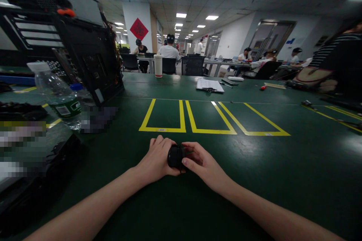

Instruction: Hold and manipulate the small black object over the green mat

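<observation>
A small black rounded object with a ridged side is between my hands, just above or on the green table; its kind is not clear. My left hand is closed around its left side, thumb below and fingers over the far side. My right hand has its curved thumb and fingertips at the object's right side, pinching it. Parts of the object are hidden by the fingers.
Yellow tape outlines mark the green table beyond my hands. To the left stand a plastic bottle and a black computer case. Farther back are a white cup and a clipboard with papers. A person is at the right.
</observation>
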Demonstrator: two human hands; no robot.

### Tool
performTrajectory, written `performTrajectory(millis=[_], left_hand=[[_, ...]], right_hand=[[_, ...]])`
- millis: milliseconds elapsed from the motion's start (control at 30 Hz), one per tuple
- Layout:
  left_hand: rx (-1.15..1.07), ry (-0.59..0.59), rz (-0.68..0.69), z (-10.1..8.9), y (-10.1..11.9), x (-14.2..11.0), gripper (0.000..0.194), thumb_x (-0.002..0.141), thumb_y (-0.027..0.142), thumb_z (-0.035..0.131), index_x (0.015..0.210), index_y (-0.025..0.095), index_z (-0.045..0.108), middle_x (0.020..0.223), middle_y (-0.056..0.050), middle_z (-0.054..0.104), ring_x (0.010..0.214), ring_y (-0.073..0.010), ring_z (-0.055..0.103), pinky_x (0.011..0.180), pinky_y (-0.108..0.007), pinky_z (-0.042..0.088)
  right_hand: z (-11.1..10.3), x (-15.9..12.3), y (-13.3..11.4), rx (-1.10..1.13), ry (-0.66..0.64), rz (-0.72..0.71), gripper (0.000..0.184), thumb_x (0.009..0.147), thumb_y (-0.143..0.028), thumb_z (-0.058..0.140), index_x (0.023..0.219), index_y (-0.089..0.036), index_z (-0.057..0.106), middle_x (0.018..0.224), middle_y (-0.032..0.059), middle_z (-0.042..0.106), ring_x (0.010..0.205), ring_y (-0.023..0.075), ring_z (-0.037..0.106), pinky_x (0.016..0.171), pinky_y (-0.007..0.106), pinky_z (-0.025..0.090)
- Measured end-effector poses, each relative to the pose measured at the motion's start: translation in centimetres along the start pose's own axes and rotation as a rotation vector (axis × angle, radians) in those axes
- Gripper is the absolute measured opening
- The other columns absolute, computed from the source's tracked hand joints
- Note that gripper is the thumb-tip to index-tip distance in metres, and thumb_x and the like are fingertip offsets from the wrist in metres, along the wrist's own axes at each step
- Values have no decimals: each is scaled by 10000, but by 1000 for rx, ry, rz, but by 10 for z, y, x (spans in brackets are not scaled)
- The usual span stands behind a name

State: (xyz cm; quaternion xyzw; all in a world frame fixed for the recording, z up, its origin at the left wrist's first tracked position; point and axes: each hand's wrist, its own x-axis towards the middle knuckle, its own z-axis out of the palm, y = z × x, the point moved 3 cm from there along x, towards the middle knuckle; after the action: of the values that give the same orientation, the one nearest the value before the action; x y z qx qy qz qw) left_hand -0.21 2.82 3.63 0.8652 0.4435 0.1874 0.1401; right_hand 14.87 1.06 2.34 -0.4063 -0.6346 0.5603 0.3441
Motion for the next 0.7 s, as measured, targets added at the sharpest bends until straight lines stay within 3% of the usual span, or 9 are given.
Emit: performTrajectory(millis=[200, 333, 500, 700], left_hand=[[20, 0, -7, 2, -1, 1, 484, 584, 392, 655, 968, 159, 472, 924, -61, 510, 839, -235, 421, 724, -350, 320], [26, 14, 10, 1, 0, 1, 490, 587, 443, 644, 948, 158, 474, 915, -61, 515, 837, -236, 423, 721, -354, 321], [-7, 2, -8, 0, -1, 0, 513, 590, 451, 645, 977, 165, 469, 934, -57, 512, 843, -233, 424, 725, -352, 329], [-8, -10, -22, -1, -1, 0, 494, 596, 424, 645, 982, 169, 473, 936, -59, 506, 845, -233, 426, 724, -347, 333]], right_hand=[[2, -2, -3, 10, -47, -73, 302, 732, -229, 580, 1003, -231, 447, 1040, 18, 524, 993, 170, 517, 862, 357, 432], [2, -1, -1, 48, -30, -36, 250, 763, -271, 536, 993, -229, 449, 1031, 28, 521, 931, 168, 547, 777, 340, 481], [0, 0, 1, 30, -14, 11, 333, 754, -270, 548, 1063, -228, 431, 1068, 35, 509, 987, 177, 518, 835, 357, 452], [1, -1, -2, 57, -61, -63, 285, 730, -228, 581, 979, -215, 444, 1034, 19, 519, 978, 169, 519, 843, 353, 443]])
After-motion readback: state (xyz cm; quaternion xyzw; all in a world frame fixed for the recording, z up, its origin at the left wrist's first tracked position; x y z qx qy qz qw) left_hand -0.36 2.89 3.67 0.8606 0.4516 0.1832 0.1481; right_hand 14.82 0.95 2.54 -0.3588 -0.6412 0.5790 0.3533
